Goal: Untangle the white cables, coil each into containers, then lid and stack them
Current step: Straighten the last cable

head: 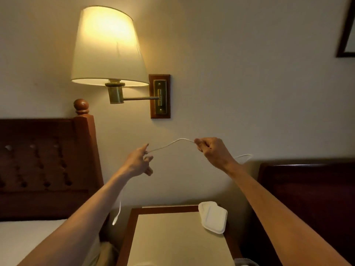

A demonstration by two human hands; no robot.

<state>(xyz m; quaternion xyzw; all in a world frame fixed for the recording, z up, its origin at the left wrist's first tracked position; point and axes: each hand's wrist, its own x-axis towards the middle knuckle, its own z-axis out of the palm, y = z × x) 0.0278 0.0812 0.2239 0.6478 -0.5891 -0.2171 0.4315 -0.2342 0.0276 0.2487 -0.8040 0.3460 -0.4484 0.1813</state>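
Cable (pixel 171 144) stretched sideways, pinched between left hand (pixel 138 160), right hand (pixel 213 150)

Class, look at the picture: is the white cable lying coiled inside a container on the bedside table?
No: the white cable is stretched in the air between the left hand and right hand.

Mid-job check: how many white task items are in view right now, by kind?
White cables: 1, the white cable held up between the left hand and right hand.
White containers or lids: 2 overlapping pieces on the nightstand; which is which, I cannot tell.
Total: 3
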